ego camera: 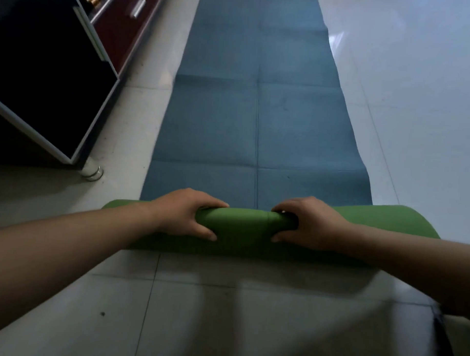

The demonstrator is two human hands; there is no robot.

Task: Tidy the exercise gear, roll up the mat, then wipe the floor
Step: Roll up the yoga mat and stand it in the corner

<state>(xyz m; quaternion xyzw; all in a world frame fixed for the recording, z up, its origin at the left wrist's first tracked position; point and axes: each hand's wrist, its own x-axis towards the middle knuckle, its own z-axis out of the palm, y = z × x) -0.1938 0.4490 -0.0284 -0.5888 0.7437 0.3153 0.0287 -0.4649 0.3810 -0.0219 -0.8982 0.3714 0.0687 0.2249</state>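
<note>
The mat (257,104) lies lengthwise on the floor (406,109), its blue upper face stretching away from the person toward the top of the view, crossed by faint crease lines that divide it into squares. Its near end is partly rolled: the rolled part (243,226) shows the green underside and lies across the mat's width, resting on the floor tiles just in front of the flat blue stretch. Both hands are on this roll, close together near its middle. The left hand (184,213) is clenched over the roll, fingers curled across the top and far side, thumb pressing the near side. The right hand (307,223) grasps it the same way, fingers wrapped over the top and thumb tucked against the near face. Between the hands the roll looks squeezed tighter than at its outer ends, which flare wider, most of all on the right. Both bare forearms reach in from the lower corners. To the left of the mat, apart from its edge, stands a dark cabinet (45,78) with pale framing, a metal foot (91,170) on the tiles, and reddish drawer fronts with a silver handle (138,8) farther back. The floor is pale glossy tile with grey joints.
</note>
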